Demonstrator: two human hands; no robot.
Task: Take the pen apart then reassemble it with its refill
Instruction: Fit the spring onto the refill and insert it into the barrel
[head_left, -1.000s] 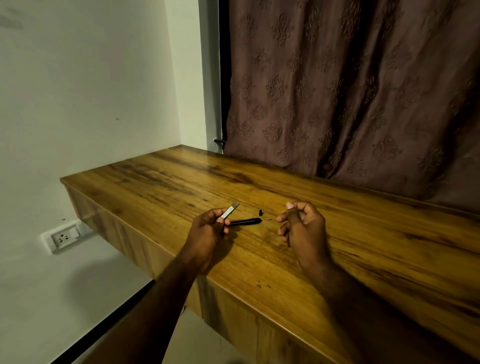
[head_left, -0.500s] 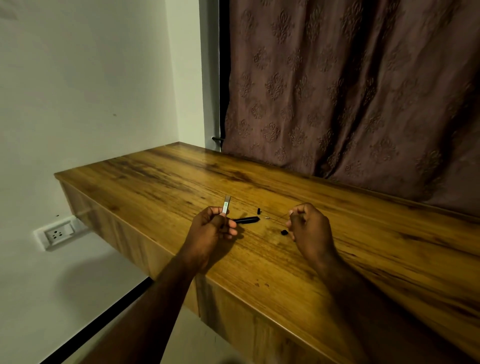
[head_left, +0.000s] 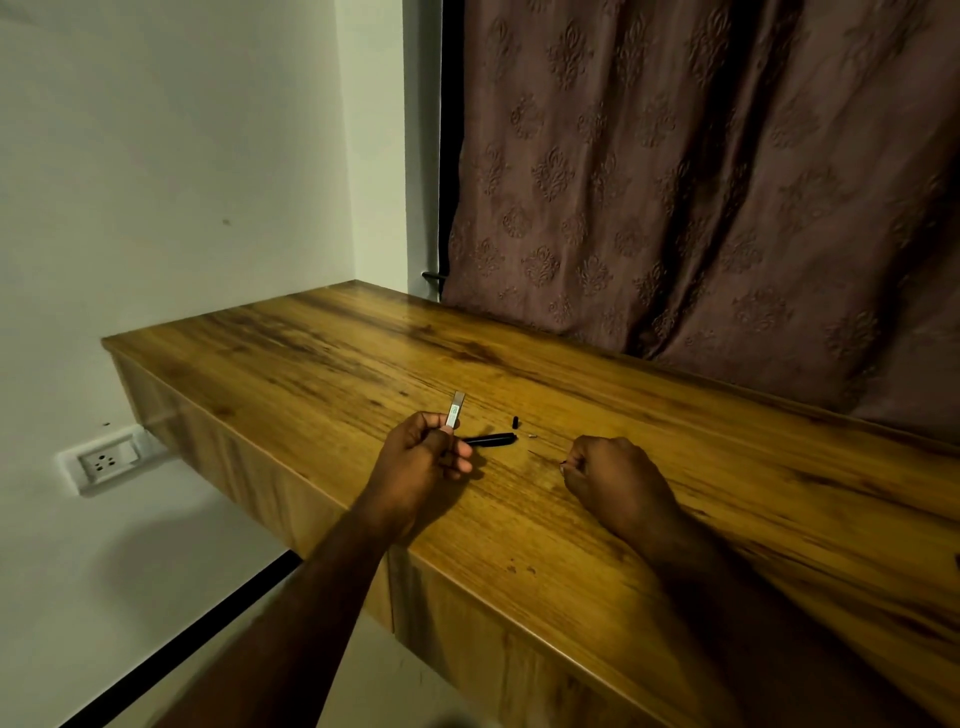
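My left hand (head_left: 421, 457) grips a silver-grey pen barrel (head_left: 455, 411), which points up and away above the wooden table (head_left: 322, 364). Just right of that hand a black pen section (head_left: 491, 439) lies on the table. Beyond it are a small black cap piece (head_left: 515, 421) and a tiny metal part (head_left: 531, 434). My right hand (head_left: 615, 480) rests on the table with its fingers curled. Its fingertips pinch something small and dark (head_left: 562, 462) that is mostly hidden.
The table's front edge runs diagonally below my forearms, with open floor beyond it on the left. A brown patterned curtain (head_left: 701, 182) hangs behind the table. A wall socket (head_left: 106, 461) sits low on the white wall at the left.
The barrel in my left hand has tilted from slanting right to nearly upright. My right hand has dropped onto the table, over the spot where a small black piece lay half a second ago.
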